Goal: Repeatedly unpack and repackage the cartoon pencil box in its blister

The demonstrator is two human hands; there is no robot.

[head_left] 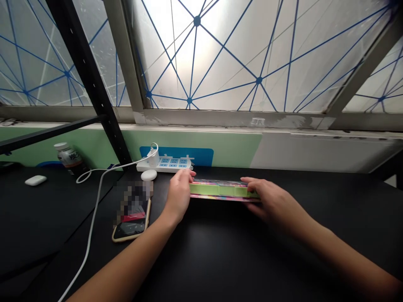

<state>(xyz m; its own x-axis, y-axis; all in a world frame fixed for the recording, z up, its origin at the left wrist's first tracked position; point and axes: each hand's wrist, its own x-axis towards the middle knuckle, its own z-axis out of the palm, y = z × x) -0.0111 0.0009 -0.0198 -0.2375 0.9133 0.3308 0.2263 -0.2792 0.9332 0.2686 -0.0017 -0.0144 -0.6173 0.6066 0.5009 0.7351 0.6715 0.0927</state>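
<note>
A flat, colourful package [220, 190] with a light green edge strip and a clear film on top is held just over the black table, its long edge facing me. My left hand [180, 191] is closed round its left end. At the right end, my right hand [267, 195] grips it, with fingers over the top and the thumb side below. The package's contents cannot be made out from this angle.
Left of my hands lie a phone [130, 228] and a round white object [149, 175]. Behind them is a white power strip [173, 163] with a white cable [97, 205]. Farther left are a bottle [71, 159], a white case [35, 180] and a black metal post [91, 84].
</note>
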